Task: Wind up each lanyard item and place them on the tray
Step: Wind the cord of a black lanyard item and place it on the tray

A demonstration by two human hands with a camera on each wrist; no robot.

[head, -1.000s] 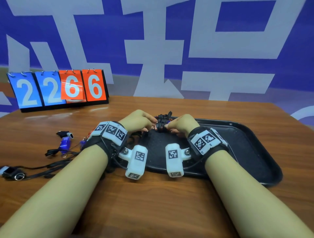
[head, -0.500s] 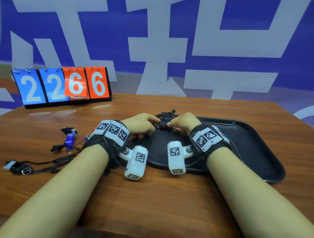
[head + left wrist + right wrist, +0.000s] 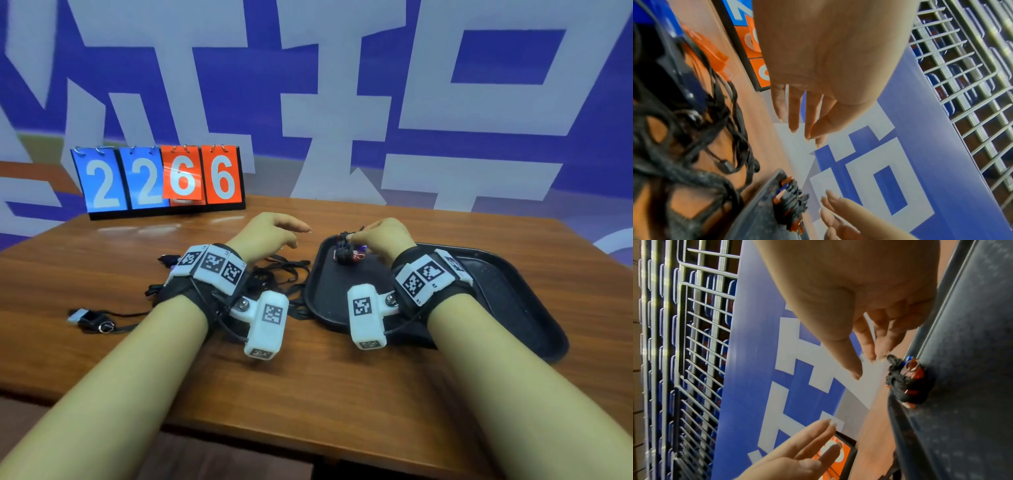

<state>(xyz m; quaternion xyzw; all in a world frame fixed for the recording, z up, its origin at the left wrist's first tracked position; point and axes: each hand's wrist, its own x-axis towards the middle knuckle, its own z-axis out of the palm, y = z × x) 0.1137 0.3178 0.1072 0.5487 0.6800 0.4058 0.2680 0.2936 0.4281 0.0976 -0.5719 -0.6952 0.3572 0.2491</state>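
- On the tray [image 3: 513,270], far-left corner: wound lanyard bundle [image 3: 346,251] now deposited.
- Left hand [image 3: 270,233] has withdrawn, fingers relaxed, empty.
- Right hand [image 3: 383,236] fingertips loose at bundle; unwound lanyards [image 3: 274,274] remain.

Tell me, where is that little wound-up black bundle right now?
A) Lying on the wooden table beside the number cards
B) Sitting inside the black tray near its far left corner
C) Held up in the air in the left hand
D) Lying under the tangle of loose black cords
B: the wound bundle sits on the black tray near its far left corner, the right hand just beside it and the left hand holding nothing.
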